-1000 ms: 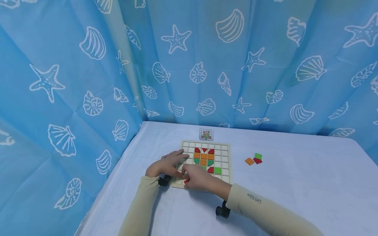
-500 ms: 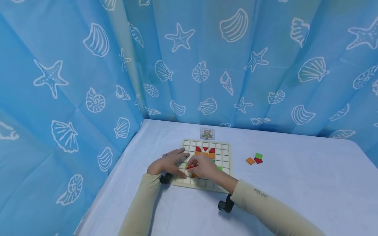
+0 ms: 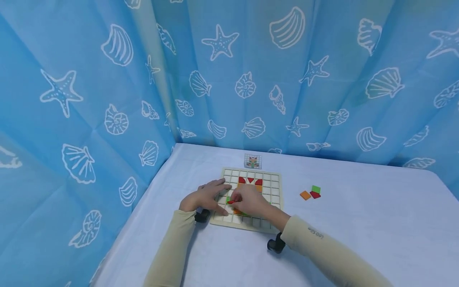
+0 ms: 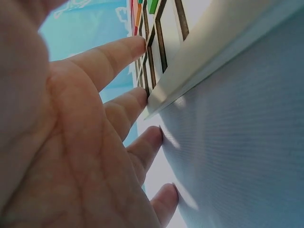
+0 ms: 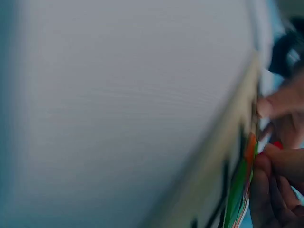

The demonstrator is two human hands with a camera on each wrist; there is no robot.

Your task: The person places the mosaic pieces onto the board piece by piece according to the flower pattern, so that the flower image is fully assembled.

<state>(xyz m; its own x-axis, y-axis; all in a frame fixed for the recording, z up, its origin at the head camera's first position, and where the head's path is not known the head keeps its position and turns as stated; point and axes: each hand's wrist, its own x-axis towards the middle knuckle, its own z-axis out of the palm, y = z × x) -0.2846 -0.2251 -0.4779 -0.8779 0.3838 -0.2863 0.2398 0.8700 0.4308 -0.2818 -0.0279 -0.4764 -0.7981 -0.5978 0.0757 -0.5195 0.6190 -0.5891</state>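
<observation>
A square wooden board (image 3: 247,227) with a grid of white cells lies on the table, coloured tiles set in its middle. Over its left half, my right hand (image 3: 250,202) pinches a small red tile (image 3: 231,202) between thumb and fingers. The tile is beside a green tile (image 3: 228,199); its exact shape is partly hidden. My left hand (image 3: 204,197) rests at the board's left edge, fingers spread. In the left wrist view, two fingers reach onto the board and two lie off it near the cloth. An orange tile (image 3: 238,211) shows below my right hand, which covers other tiles.
Right of the board lie a loose orange tile (image 3: 305,195), a green tile (image 3: 316,189) and a red tile (image 3: 315,195). A small pattern card (image 3: 252,161) sits behind the board. A blue shell-print curtain (image 3: 244,59) hangs around the white table's (image 3: 358,207) back and left.
My right hand has carried the red tile away from the board's front edge toward the green tile on the left. My left hand stays in place on the board's edge.
</observation>
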